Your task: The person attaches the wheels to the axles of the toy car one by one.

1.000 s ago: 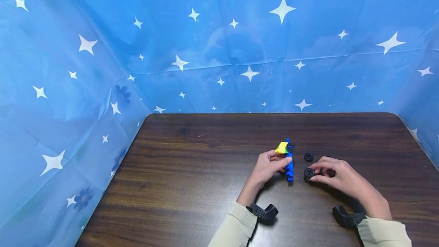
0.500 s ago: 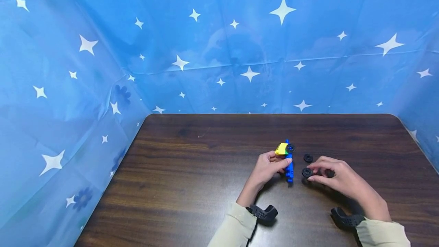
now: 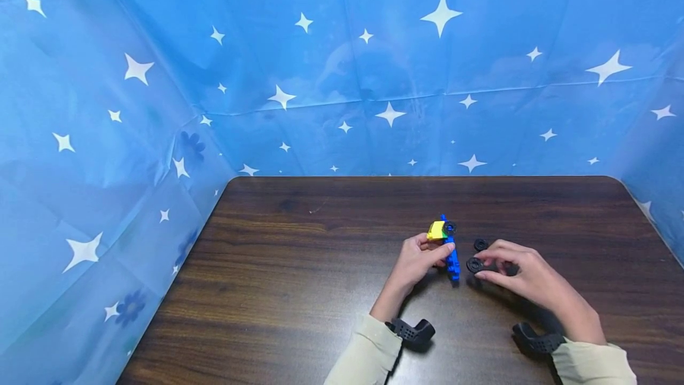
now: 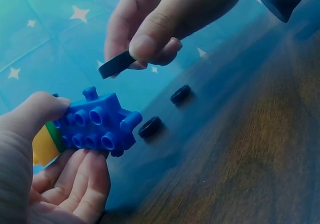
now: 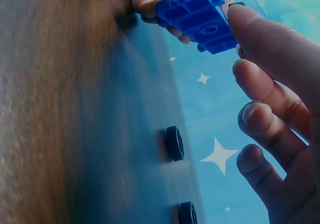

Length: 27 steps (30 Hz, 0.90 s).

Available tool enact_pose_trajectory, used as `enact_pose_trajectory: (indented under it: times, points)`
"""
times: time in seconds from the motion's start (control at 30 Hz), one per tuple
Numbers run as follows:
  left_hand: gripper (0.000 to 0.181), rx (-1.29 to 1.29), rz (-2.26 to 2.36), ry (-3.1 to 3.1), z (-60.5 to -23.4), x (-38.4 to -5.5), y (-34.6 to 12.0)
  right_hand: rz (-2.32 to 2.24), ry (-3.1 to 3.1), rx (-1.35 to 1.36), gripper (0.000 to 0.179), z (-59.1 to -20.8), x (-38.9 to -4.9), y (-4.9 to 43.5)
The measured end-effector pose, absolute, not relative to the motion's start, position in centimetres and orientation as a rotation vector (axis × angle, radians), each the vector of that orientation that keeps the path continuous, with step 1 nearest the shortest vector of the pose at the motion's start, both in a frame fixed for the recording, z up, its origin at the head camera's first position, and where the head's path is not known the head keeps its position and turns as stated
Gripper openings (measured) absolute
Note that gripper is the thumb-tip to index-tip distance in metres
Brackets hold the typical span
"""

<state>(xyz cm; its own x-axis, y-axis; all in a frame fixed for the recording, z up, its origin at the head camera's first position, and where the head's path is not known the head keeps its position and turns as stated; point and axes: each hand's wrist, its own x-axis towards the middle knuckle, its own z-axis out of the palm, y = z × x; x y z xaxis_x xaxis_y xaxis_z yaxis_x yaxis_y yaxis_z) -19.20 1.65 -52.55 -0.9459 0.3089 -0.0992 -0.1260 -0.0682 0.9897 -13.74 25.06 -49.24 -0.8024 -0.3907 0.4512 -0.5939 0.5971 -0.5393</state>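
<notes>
My left hand [image 3: 419,259] grips a blue toy car chassis [image 3: 452,260] between thumb and fingers. A yellow block [image 3: 436,230] with a green part is fixed at its far end, beside a black wheel [image 3: 450,229]. In the left wrist view, the studs of the chassis [image 4: 95,121] show; its flat blue underside [image 5: 200,21] faces the right wrist view. My right hand [image 3: 529,273] pinches a loose black wheel [image 4: 117,64] by its edge, thumb against fingers. That wheel is just right of the chassis, apart from it.
Two more black wheels lie on the dark wooden table [image 3: 299,266]; the left wrist view has one wheel [image 4: 181,94] behind another wheel [image 4: 150,128]. A blue curtain with white stars [image 3: 342,76] hangs behind the table and along its left side. Each wrist wears a black device [image 3: 411,331].
My right hand has shifted slightly left with the pinched wheel, closer to the chassis. The chassis has turned a little in my left hand, its far end swinging left.
</notes>
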Motion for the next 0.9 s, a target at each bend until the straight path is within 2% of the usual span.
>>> enact_pose_trajectory:
  times: [0.9]
  points:
    - [0.028,0.198,2.136,1.900,-52.4,-19.0,1.8,0.928,-2.443,0.830,0.041,-49.7,-14.1,23.1]
